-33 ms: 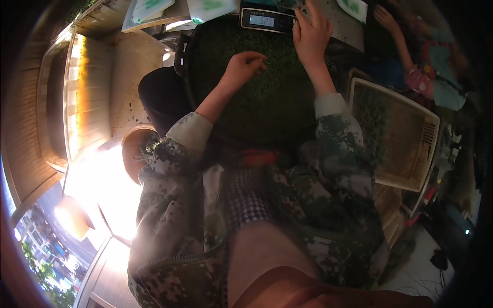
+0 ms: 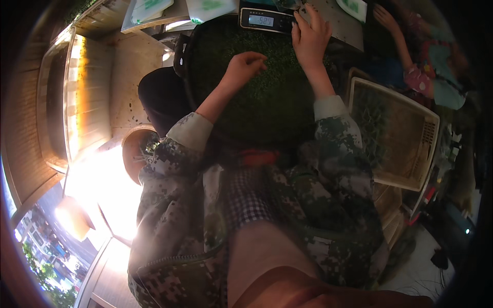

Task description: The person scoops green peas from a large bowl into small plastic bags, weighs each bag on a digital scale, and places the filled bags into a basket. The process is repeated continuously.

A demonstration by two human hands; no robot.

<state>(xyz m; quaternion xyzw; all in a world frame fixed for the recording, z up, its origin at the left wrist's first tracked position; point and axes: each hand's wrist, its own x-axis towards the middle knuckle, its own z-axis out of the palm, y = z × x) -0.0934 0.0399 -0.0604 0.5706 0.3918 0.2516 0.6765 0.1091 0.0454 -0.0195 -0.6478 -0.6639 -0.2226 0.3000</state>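
A wide dark round tub [image 2: 226, 120] stands in front of me, with small green leaves [image 2: 272, 66] heaped in it. Above the leaves hovers my left hand [image 2: 245, 69], its fingers curled into a pinch; whatever they hold, if anything, is too small to make out. At the tub's far edge sits a black digital scale [image 2: 282, 23] with a lit display. My right hand [image 2: 311, 43] is beside the scale's right end, fingers stretched out and slightly apart. Something clear lies on top of the scale, mostly cut off by the picture's upper edge.
Green-printed white bags [image 2: 210, 9] lie on the bench behind the tub. A pale plastic crate [image 2: 405, 138] with green stems stands at right, beyond it another person's hand [image 2: 386, 19]. At left are a brown bucket [image 2: 134, 154] and strong glare.
My right hand has drawn slightly back toward me from the scale, and the reading on the display differs. The left hand stays about where it was.
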